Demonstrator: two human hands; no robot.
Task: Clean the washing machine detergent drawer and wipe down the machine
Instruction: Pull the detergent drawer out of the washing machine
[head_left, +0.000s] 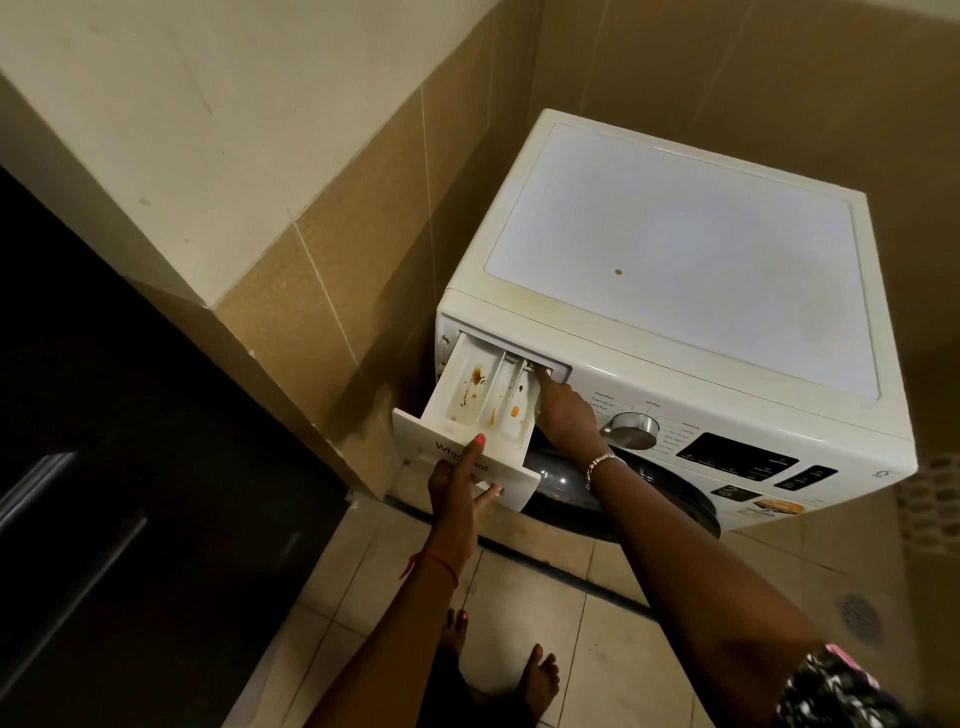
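Observation:
A white front-loading washing machine (675, 270) stands in a tiled corner. Its detergent drawer (467, 395) is pulled far out at the top left of the front, with brown and orange stains in its compartments. My left hand (462, 483) grips the drawer's front panel, thumb on top and fingers curled under the handle recess. My right hand (563, 410) reaches into the back right of the drawer, fingertips pressing down near the slot; the fingertips are partly hidden.
A round dial (634, 428) and a dark display panel (737, 457) sit right of the drawer, above the dark door (654, 488). Tiled wall is close on the left. A dark cabinet (104, 467) fills the left side. My bare feet (540, 675) stand on the tiled floor. A floor drain (860, 618) lies at the right.

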